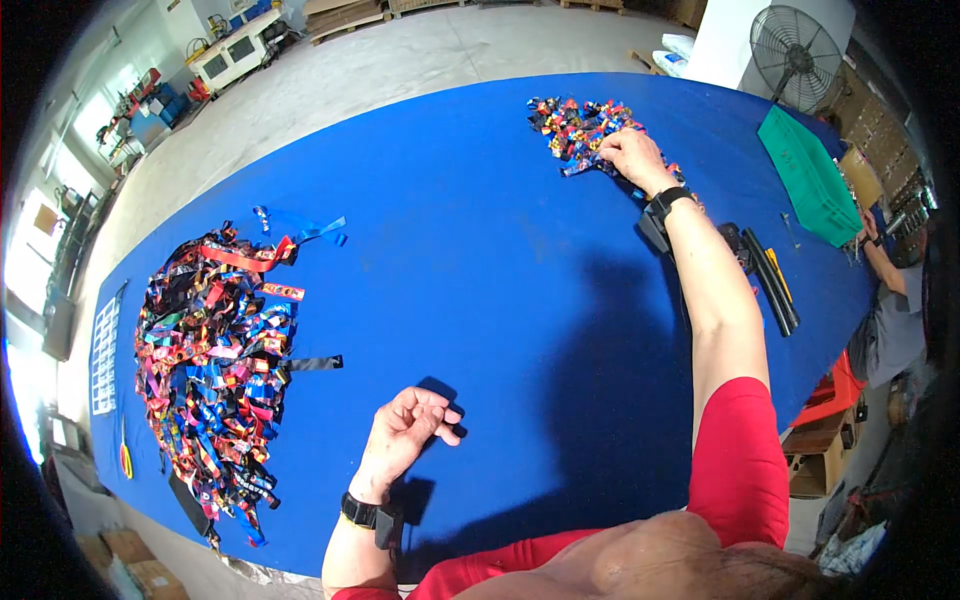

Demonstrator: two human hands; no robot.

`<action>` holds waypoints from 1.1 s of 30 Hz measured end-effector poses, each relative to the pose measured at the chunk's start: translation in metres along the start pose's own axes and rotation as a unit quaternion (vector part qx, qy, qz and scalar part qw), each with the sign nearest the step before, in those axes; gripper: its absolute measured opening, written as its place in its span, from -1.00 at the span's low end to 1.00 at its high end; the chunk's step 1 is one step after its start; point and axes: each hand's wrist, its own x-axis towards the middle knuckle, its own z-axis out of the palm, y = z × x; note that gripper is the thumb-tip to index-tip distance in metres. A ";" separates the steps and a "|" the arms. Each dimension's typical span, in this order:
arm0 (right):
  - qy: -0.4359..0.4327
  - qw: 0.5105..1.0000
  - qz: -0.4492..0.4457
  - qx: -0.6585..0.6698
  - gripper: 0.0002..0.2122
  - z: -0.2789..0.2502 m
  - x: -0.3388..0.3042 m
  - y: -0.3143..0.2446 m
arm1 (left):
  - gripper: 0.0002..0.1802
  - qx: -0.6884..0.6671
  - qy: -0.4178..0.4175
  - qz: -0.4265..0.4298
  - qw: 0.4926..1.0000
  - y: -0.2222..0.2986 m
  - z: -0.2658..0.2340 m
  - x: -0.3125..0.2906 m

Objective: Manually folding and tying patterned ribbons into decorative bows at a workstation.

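Note:
My right hand (632,156) reaches to the far side of the blue table, over a small heap of short printed ribbon straps (578,128). Its fingers are bent together at the heap's near edge; what lies between them is hidden. My left hand (408,428) hovers low near the table's front, fingers loosely curled and apart, nothing visible in them. To its left spreads a larger pile of multicoloured ribbon straps (215,360). A red strap (245,260), a blue strap (318,230) and a black strap (315,363) stick out from it. Dark bands with small boxes circle both wrists.
A green bin (808,178) stands at the far right, near another person's arm (884,262). Black rods (772,285) lie right of my forearm. Yellow-handled scissors (125,458) and a white grid rack (104,355) lie at the left edge. A fan (795,58) stands beyond.

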 end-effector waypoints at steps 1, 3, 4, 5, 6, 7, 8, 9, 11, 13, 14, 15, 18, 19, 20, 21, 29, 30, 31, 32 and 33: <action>0.011 1.000 0.000 -0.009 -0.89 0.003 0.002 0.003 | -0.87 0.001 0.001 -0.001 1.000 0.001 0.000 -0.001; 0.029 0.999 -0.002 -0.019 -0.89 0.008 0.004 0.004 | -0.87 -0.011 -0.006 -0.001 1.000 0.001 0.001 -0.001; 0.028 0.999 -0.002 -0.018 -0.89 0.009 0.005 0.005 | -0.87 -0.011 -0.005 -0.002 1.000 0.001 0.001 -0.001; 0.015 1.000 0.017 -0.019 -0.90 0.011 0.005 0.006 | -0.87 -0.015 -0.005 -0.003 1.000 0.002 0.002 -0.001; 0.002 0.999 0.035 -0.021 -0.90 0.012 0.006 0.007 | -0.87 -0.018 -0.005 -0.003 1.000 0.002 0.002 -0.001; 0.001 0.999 0.036 -0.020 -0.90 0.015 0.006 0.010 | -0.87 -0.018 -0.006 -0.005 1.000 0.002 0.003 -0.001; 0.010 0.999 0.037 -0.034 -0.90 0.016 0.008 0.014 | -0.87 -0.022 -0.007 -0.006 1.000 0.002 0.003 -0.001; 0.018 0.998 0.038 -0.048 -0.91 0.018 0.009 0.015 | -0.87 -0.025 -0.007 -0.008 1.000 0.002 0.003 -0.001; 0.021 0.997 0.041 -0.063 -0.91 0.020 0.010 0.014 | -0.87 -0.013 0.001 -0.013 1.000 0.003 0.004 -0.001; 0.003 0.995 0.042 -0.089 -0.85 0.019 0.013 0.009 | -0.87 0.000 0.009 -0.018 1.000 0.005 0.004 -0.002; 0.002 0.995 0.044 -0.089 -0.85 0.019 0.013 0.009 | -0.87 0.012 0.013 -0.020 1.000 0.005 0.004 -0.002; 0.010 0.994 0.035 -0.099 -0.85 0.019 0.013 0.008 | -0.87 0.024 0.016 -0.021 0.999 0.006 0.004 -0.002; 0.016 0.992 0.032 -0.120 -0.87 0.022 0.013 0.009 | -0.88 0.024 0.022 -0.017 0.999 0.006 0.006 -0.001; 0.025 0.991 0.026 -0.127 -0.89 0.024 0.014 0.010 | -0.88 0.025 0.022 -0.018 0.999 0.006 0.006 -0.001; 0.035 0.990 0.019 -0.133 -0.90 0.026 0.015 0.011 | -0.88 0.026 0.022 -0.019 0.999 0.007 0.006 0.000; 0.034 0.990 0.020 -0.132 -0.90 0.027 0.015 0.011 | -0.88 0.026 0.023 -0.021 0.999 0.006 0.006 -0.001; 0.076 0.982 0.004 -0.171 -0.88 0.035 0.014 0.010 | -0.87 0.021 0.024 -0.017 0.999 0.002 0.007 -0.005; 0.075 0.982 0.005 -0.171 -0.88 0.036 0.013 0.010 | -0.87 0.021 0.024 -0.017 0.999 0.001 0.007 -0.005; 0.076 0.981 0.009 -0.178 -0.88 0.038 0.013 0.010 | -0.87 0.021 0.024 -0.018 0.999 0.000 0.007 -0.006; 0.079 0.979 0.015 -0.186 -0.88 0.039 0.013 0.011 | -0.87 0.022 0.022 -0.017 0.999 0.000 0.006 -0.004; 0.077 0.979 0.015 -0.188 -0.88 0.041 0.013 0.012 | -0.88 0.023 0.021 -0.016 0.999 -0.001 0.006 -0.002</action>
